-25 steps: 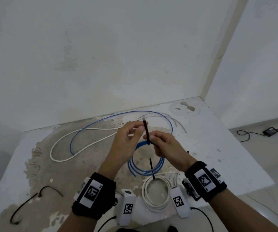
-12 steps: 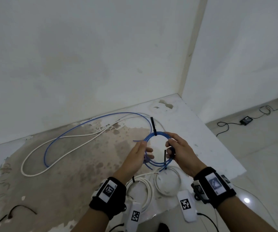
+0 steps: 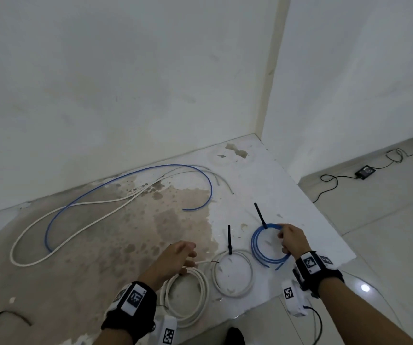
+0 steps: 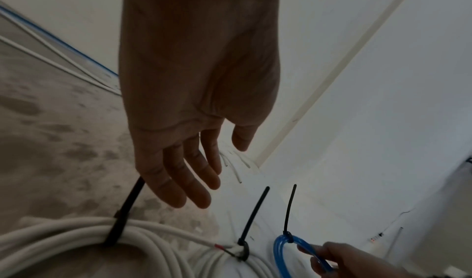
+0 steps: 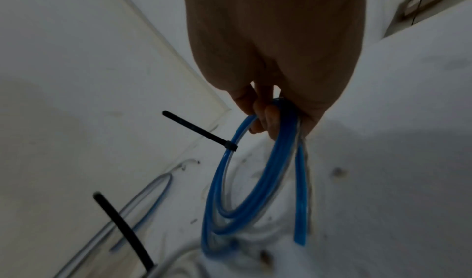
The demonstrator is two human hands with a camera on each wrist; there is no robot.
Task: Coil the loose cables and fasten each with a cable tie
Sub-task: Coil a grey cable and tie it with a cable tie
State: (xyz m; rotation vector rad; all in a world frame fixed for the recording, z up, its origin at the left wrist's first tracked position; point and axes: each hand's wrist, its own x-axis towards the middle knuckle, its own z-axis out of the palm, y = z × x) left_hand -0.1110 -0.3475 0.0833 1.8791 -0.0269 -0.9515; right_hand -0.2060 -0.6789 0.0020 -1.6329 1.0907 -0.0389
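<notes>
My right hand (image 3: 290, 241) grips a small blue cable coil (image 3: 257, 247) by its right side, low over the white slab; a black cable tie (image 3: 260, 215) sticks up from the coil's top. The right wrist view shows the fingers curled round the blue coil (image 5: 245, 181) and its tie (image 5: 199, 131). My left hand (image 3: 175, 257) hovers open, fingers straight, above a thick white coil (image 3: 188, 297) with its own black tie (image 4: 122, 217). A second tied white coil (image 3: 232, 272) lies between them. A long loose blue cable (image 3: 115, 183) and a loose white cable (image 3: 76, 220) sprawl farther back.
The slab (image 3: 262, 185) is stained brown on the left and ends at a wall behind and a drop to tiled floor (image 3: 387, 232) on the right. A loose black cable tie (image 3: 6, 317) lies at the near left. A black adapter (image 3: 364, 171) with cord sits on the floor.
The left hand let go of the blue coil and moved left over the thick white coil. The right hand carried the tied blue coil down and right toward the slab.
</notes>
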